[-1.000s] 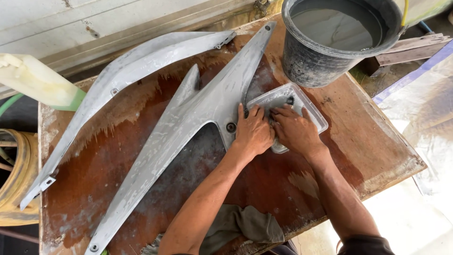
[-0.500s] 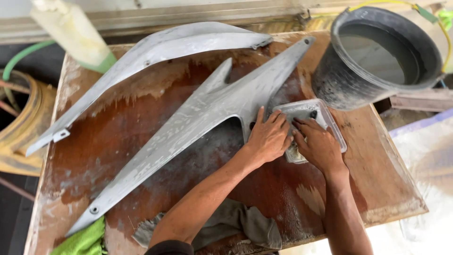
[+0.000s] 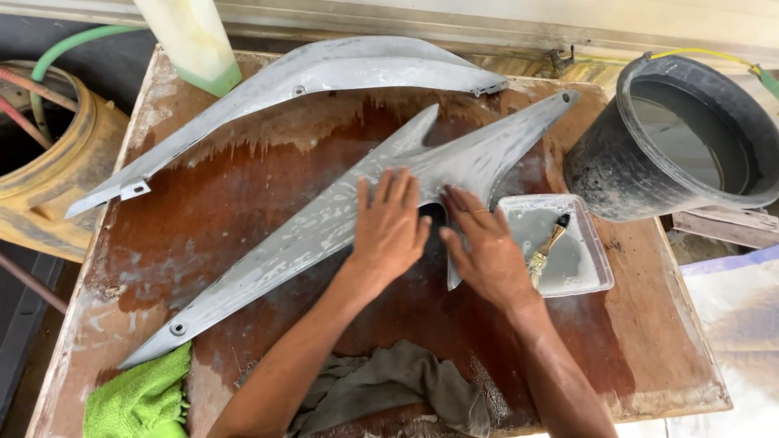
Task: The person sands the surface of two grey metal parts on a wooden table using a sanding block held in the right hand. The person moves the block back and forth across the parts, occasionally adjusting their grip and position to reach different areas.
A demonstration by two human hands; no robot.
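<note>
A long grey pointed panel (image 3: 324,227) lies diagonally on a wet brown wooden board (image 3: 243,186). My left hand (image 3: 389,223) presses flat on the panel's middle, fingers spread. My right hand (image 3: 485,251) rests beside it on the panel's lower fork, fingers laid flat against the surface; whether anything lies under them is hidden. A second curved grey panel (image 3: 324,77) lies further back. Right of my right hand sits a shallow clear tray (image 3: 584,280) of grey water with a small brush (image 3: 545,247) in it.
A black bucket (image 3: 617,174) of water stands at the right rear corner. A green cloth (image 3: 142,397) and a grey rag (image 3: 389,381) lie at the near edge. A pale bottle (image 3: 195,40) stands at the back left, a yellow hose reel (image 3: 57,170) beyond the left edge.
Both hands have come off the tray and moved left onto the long panel. The brush now lies uncovered in the tray. The view has shifted.
</note>
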